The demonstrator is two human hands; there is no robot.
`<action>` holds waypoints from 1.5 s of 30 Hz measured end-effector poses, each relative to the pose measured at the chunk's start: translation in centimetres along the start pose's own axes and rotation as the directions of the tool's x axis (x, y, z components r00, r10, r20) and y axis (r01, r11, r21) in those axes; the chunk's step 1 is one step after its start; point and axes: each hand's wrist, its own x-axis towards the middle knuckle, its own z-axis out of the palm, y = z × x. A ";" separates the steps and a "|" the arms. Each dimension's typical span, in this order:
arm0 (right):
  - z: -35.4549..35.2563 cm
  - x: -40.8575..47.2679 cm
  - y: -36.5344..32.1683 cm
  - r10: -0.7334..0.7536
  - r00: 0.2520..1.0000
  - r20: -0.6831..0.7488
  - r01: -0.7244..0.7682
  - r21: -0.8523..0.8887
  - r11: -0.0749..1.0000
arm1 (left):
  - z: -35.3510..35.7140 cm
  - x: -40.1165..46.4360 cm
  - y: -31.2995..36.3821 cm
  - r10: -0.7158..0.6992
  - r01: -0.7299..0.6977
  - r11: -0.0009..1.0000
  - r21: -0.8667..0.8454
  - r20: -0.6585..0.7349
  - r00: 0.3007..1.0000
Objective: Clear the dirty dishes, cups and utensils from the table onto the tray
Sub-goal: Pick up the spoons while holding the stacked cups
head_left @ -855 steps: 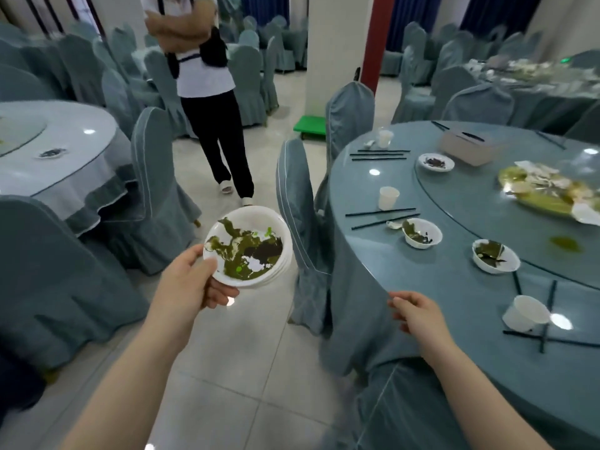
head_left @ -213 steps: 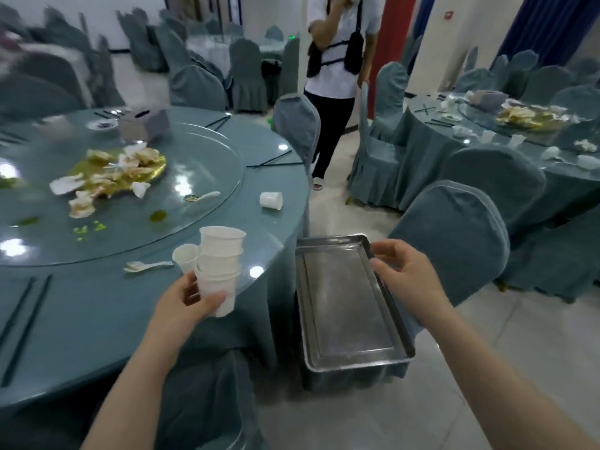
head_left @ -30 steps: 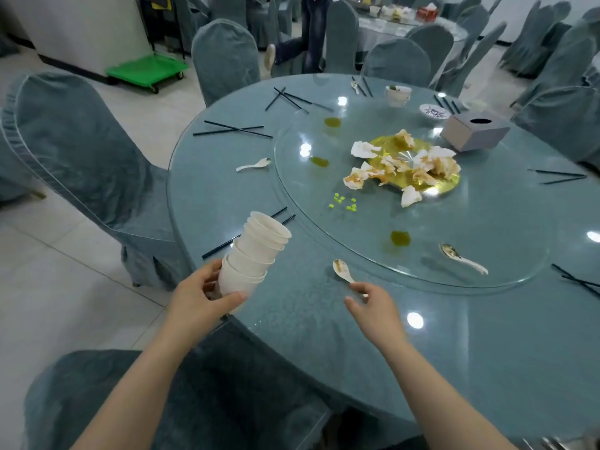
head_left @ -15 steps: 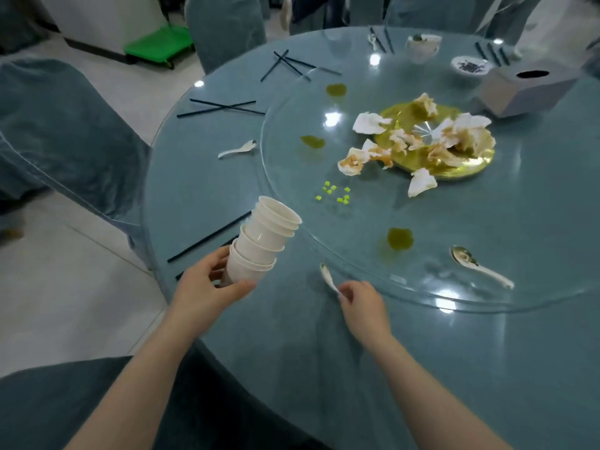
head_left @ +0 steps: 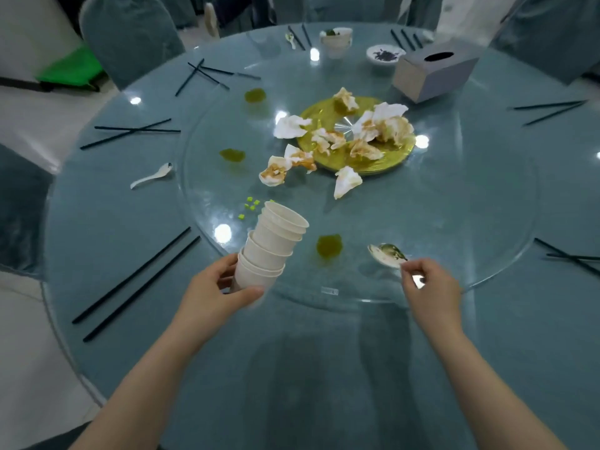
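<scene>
My left hand (head_left: 211, 293) grips the bottom of a tilted stack of several white paper cups (head_left: 272, 245) above the table's near edge. My right hand (head_left: 431, 287) pinches the handle end of a dirty white spoon (head_left: 388, 254), whose bowl lies on the glass turntable (head_left: 194, 190). Another white spoon (head_left: 152, 175) lies at the left, and a white bowl (head_left: 336, 39) and small dish (head_left: 385, 55) sit at the far side. No tray is in view.
Pairs of black chopsticks (head_left: 136, 284) lie around the round blue table (head_left: 324, 368). A yellow plate (head_left: 383, 157) with crumpled napkins, green sauce spots and a grey tissue box (head_left: 431, 71) are on the turntable. Covered chairs ring the table.
My right hand left the table's near edge, where a spoon lay, and moved right to the spoon on the turntable. The near-edge spoon is gone from the table. My left hand keeps the cups.
</scene>
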 end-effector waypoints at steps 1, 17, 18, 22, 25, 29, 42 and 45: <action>-0.5 0.7 0.8 0.000 1.000 -0.029 -0.001 -0.035 0.999 | 0.4 0.4 0.2 0.004 -0.004 1.000 0.003 0.011 1.000; 1.5 3.9 2.0 -0.009 0.964 0.265 0.111 -0.370 0.922 | 0.6 0.7 0.2 -0.046 0.046 0.999 -0.017 0.001 0.999; 1.6 3.8 1.8 0.003 0.964 0.264 0.099 -0.373 0.923 | 0.2 0.4 0.0 -0.052 0.051 0.998 -0.026 -0.011 0.999; 2.2 3.0 1.1 0.026 0.979 0.201 0.071 -0.460 0.885 | -1.7 -1.1 -0.8 -0.075 0.072 0.997 -0.042 -0.059 0.995; 2.9 1.6 0.2 0.070 0.978 0.197 0.038 -0.499 0.866 | -3.6 -2.4 -1.7 -0.075 0.072 0.997 -0.036 -0.097 0.992; 4.0 -1.4 -2.2 0.084 0.961 0.264 0.047 -0.454 0.890 | -6.8 -5.2 -2.5 -0.051 0.046 0.998 -0.034 -0.157 0.986; 8.7 -23.6 -18.8 -0.255 0.874 0.414 0.310 -0.070 0.948 | -23.0 -24.6 -9.0 -0.015 -0.041 0.985 -0.165 -0.330 0.944; 9.9 -29.3 -23.0 -0.316 0.862 0.397 0.341 0.009 0.940 | -27.1 -29.8 -11.3 -0.027 -0.047 0.982 -0.184 -0.379 0.925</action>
